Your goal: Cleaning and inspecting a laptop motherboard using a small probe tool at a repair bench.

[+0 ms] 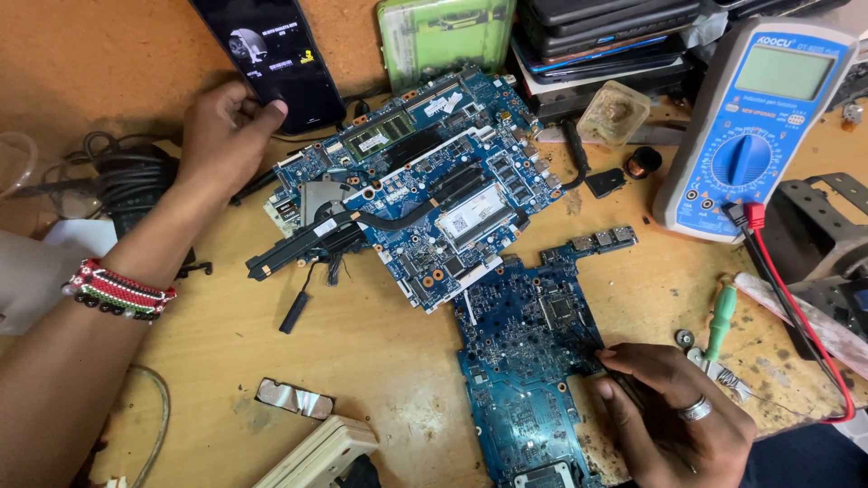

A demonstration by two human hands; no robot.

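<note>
We've got both hands busy over a cluttered wooden workbench [362, 343]. Our left hand [221, 131] is stretched up to the far left, fingers loosely curled, with the thumb pressed on the lower edge of a dark smartphone [267, 54] that lies with its screen lit; a beaded bracelet [117, 291] wraps the wrist. Down at the lower right, our right hand [674, 411], ring on one finger, pinches a thin dark tool [624, 384] between thumb and fingertips, its tip resting on the right edge of the blue circuit board [524, 380] in front of us. That board lies flat at the near centre of the bench, its top end tucked against a larger blue motherboard [425, 190] with a black heat pipe [312, 239] running off its left side. To the right, a blue-and-white multimeter [750, 126] lies face up, its red lead [796, 316] trailing toward the bench edge. A green-handled screwdriver [721, 321] sits just beside our right hand, and a clear green case [443, 36] rests at the top, behind the motherboard.
</note>
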